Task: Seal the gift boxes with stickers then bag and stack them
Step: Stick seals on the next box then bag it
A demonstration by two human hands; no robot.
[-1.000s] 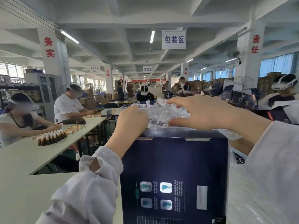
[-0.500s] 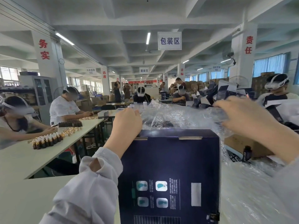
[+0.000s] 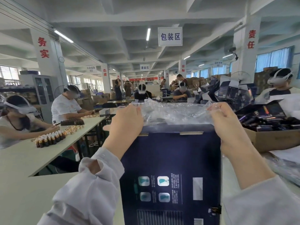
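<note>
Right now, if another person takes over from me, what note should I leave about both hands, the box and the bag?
Left hand grips the left edge of the clear plastic bag at the top left corner of the dark blue gift box.
Right hand pinches the bag's right edge above the top right corner.
The box stands upright; the bag is stretched across its top.
Done: sticker seal cannot be confirmed.
Left: finish bagging, then stack.

- A loose, pale grey-white left sleeve (image 3: pixel 90 184) is worn, its cuff slit open.
- A matching right sleeve (image 3: pixel 263 205) is worn.
- Left grip (image 3: pixel 125 122) and right grip (image 3: pixel 227 124) are left bare.
</note>
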